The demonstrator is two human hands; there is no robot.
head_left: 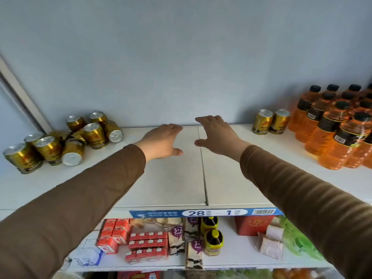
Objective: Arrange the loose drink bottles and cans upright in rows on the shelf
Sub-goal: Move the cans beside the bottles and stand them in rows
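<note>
Two gold cans (270,121) stand upright beside the orange bottles (334,125); the loose pile (66,137) lies far from them. Your left hand (161,140) and right hand (218,135) hover empty, fingers spread: lift upright cans first.

Shelf (173,178): smooth matt white panels, look like painted metal; the wall (181,57) behind it is matt pale grey. Cans (94,135) at shelf left: glossy gold metal with bare silver ends. Bottles (332,137) at shelf right: clear glossy plastic, black caps, dark film labels; sleeves (90,198) over the shelf: brown ribbed knit cloth, matt.
</note>
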